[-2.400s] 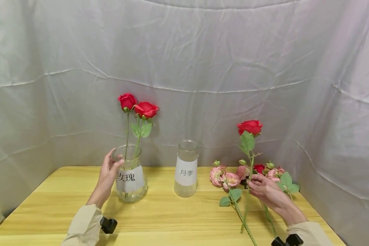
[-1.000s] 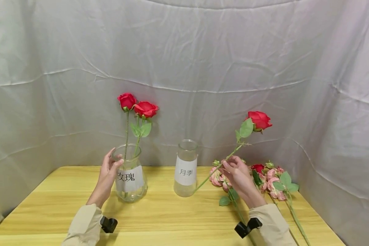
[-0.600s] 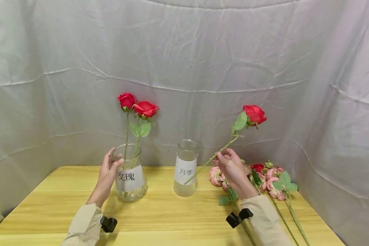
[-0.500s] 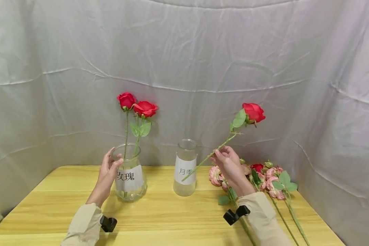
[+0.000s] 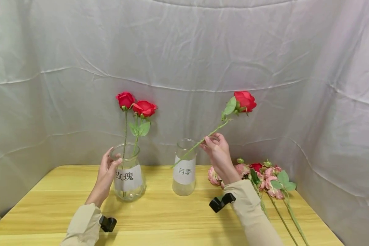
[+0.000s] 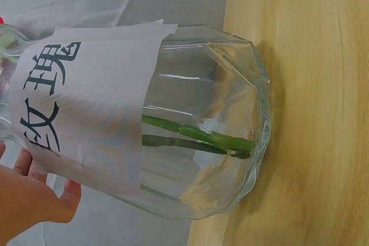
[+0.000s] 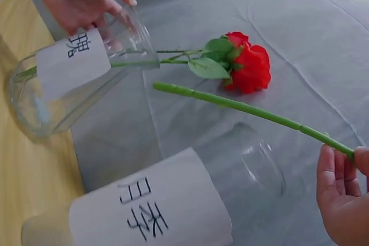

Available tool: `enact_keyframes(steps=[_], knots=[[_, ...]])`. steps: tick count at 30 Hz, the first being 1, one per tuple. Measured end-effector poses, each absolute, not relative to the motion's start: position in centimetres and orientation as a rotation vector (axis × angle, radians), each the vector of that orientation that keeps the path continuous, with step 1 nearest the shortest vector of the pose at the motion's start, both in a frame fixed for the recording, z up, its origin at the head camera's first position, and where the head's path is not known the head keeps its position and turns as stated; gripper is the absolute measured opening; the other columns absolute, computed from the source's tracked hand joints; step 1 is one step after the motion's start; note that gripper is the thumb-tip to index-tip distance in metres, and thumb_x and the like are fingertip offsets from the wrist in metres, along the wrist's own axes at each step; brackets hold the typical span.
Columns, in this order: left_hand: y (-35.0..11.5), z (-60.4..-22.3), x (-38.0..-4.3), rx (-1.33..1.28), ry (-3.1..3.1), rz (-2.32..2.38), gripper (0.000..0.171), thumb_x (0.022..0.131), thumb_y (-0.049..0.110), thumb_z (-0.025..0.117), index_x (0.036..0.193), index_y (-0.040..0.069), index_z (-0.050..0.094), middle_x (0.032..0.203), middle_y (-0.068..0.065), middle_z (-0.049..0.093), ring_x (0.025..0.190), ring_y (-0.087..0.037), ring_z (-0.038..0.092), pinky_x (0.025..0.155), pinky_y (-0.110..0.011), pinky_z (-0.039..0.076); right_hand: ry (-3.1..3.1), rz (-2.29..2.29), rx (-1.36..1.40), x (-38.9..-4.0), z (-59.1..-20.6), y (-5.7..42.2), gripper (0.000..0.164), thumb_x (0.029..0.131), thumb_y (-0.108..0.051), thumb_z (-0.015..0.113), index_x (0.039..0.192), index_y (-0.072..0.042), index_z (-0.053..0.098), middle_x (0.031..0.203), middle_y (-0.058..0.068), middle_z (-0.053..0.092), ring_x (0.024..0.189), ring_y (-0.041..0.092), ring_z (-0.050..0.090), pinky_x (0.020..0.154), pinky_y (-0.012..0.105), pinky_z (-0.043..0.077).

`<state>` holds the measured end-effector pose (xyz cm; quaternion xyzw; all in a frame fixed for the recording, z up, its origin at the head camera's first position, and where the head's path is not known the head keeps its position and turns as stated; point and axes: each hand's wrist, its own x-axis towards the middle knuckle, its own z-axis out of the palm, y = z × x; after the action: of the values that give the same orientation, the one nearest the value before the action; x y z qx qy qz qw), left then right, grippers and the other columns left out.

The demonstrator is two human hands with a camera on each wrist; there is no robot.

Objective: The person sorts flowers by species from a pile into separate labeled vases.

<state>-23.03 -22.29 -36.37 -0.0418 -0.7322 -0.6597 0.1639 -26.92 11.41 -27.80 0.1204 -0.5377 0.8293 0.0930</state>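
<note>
My left hand (image 5: 106, 173) grips the rim and neck of the wider glass vase (image 5: 131, 196), which stands upright with a white paper label. Two red roses (image 5: 145, 108) stand in it, and their stem ends (image 6: 228, 142) reach near its bottom in the left wrist view. Between thumb and fingers, my right hand (image 5: 217, 153) pinches the green stem of another red rose (image 5: 246, 101). That rose is tilted, its bloom up to the right. Its lower stem (image 7: 242, 106) points left, passing across the narrower labelled glass vase (image 5: 183, 190) in the head view; the stem is outside both vases.
Several pink flowers (image 5: 270, 181) lie on the right of the wooden table (image 5: 160, 222) with a red bloom (image 5: 256, 166) among them. Their stems run toward the front edge. A grey curtain (image 5: 184, 58) hangs behind and at both sides.
My right hand has lifted the red rose from beside the pink flowers and moved it left and upward, its stem tilting over. My left hand stays on the wider vase.
</note>
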Motion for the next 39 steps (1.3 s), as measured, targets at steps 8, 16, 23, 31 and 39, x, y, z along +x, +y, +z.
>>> enact_keyframes(steps=[8, 16, 23, 31, 39], knots=[[-22.2, -36.4, -23.1, -0.119, -2.086, -1.88, 0.066, 0.103, 0.022, 0.043, 0.156, 0.013, 0.004, 0.141, -0.016, 0.032, 0.122, -0.014, 0.033, 0.108, -0.045, 0.023, -1.525, 2.481, 0.378, -27.3, -26.9, 9.6, 0.014, 0.098, 0.007, 0.044, 0.107, -0.004, 0.04, 0.089, 0.005, 0.055, 0.078, 0.012, 0.06, 0.08, 0.026, 0.052], [-22.0, -36.2, -23.0, -0.104, -2.07, -1.881, 0.066, 0.103, 0.021, 0.043, 0.156, 0.014, 0.005, 0.14, -0.014, 0.033, 0.121, -0.012, 0.033, 0.109, -0.045, 0.022, -1.573, 2.438, 0.375, -27.3, -26.5, 8.0, 0.015, 0.098, 0.007, 0.046, 0.109, -0.001, 0.041, 0.089, 0.006, 0.055, 0.078, 0.012, 0.06, 0.079, 0.027, 0.052], [-22.0, -36.3, -23.0, -0.095, -2.073, -1.881, 0.066, 0.103, 0.021, 0.043, 0.156, 0.015, 0.005, 0.141, -0.014, 0.033, 0.122, -0.013, 0.033, 0.11, -0.045, 0.023, -1.534, 2.39, 0.315, -27.7, -26.0, 5.4, 0.017, 0.097, 0.008, 0.047, 0.111, 0.003, 0.04, 0.091, 0.01, 0.052, 0.079, 0.014, 0.058, 0.081, 0.03, 0.053], [-22.1, -36.3, -22.8, -0.084, -2.059, -1.888, 0.065, 0.103, 0.02, 0.042, 0.156, 0.014, 0.005, 0.143, -0.016, 0.032, 0.123, -0.014, 0.033, 0.111, -0.047, 0.022, -1.513, 2.347, 0.381, -28.5, -24.8, 2.6, 0.018, 0.095, 0.01, 0.05, 0.111, 0.004, 0.042, 0.089, 0.011, 0.053, 0.077, 0.015, 0.059, 0.082, 0.033, 0.054], [-22.1, -36.3, -23.0, -0.085, -2.065, -1.884, 0.066, 0.103, 0.021, 0.043, 0.156, 0.016, 0.005, 0.143, -0.016, 0.032, 0.122, -0.015, 0.034, 0.11, -0.046, 0.023, -1.569, 2.258, 0.402, -29.1, -24.4, 0.6, 0.018, 0.094, 0.01, 0.053, 0.108, 0.005, 0.044, 0.087, 0.01, 0.055, 0.073, 0.017, 0.06, 0.081, 0.034, 0.054]])
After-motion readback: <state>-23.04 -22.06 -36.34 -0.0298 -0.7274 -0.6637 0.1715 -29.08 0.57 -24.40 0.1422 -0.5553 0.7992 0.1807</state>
